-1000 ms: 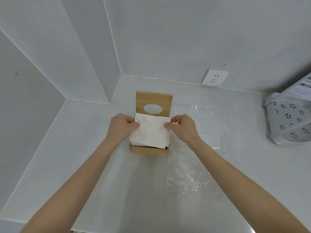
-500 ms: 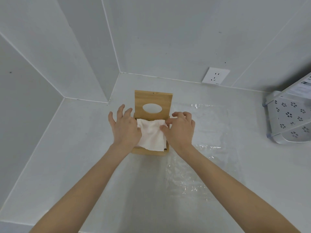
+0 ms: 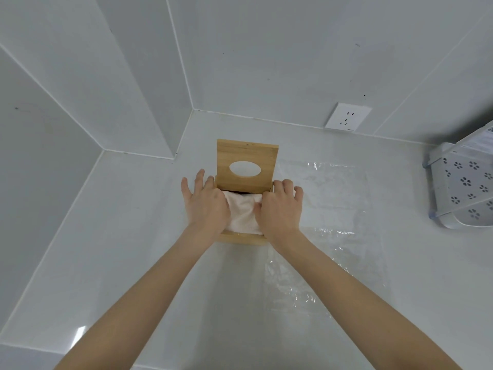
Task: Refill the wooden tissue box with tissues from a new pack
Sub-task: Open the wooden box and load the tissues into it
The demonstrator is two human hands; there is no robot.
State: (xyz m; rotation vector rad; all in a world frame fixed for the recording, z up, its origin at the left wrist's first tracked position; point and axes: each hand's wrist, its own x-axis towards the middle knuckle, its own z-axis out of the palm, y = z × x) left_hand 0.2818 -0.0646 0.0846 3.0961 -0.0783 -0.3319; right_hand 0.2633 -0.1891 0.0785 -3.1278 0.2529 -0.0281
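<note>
The wooden tissue box (image 3: pixel 241 238) stands on the white counter with its lid (image 3: pixel 246 161) swung up, an oval hole in the lid. A white stack of tissues (image 3: pixel 244 213) lies in the box, sagging in the middle. My left hand (image 3: pixel 205 204) presses flat on the stack's left side, fingers spread over the box's left wall. My right hand (image 3: pixel 280 208) presses on the stack's right side, fingers curled over the right wall. The box's side walls are hidden under my hands.
The empty clear plastic wrapper (image 3: pixel 325 231) lies flat on the counter right of the box. A white perforated rack (image 3: pixel 464 185) stands at the far right. A wall socket (image 3: pixel 347 117) sits behind. Tiled walls close off the corner at the left and back.
The tissue stack went from held above the box to pushed down inside it. Both hands let go of its edges and now press flat on top.
</note>
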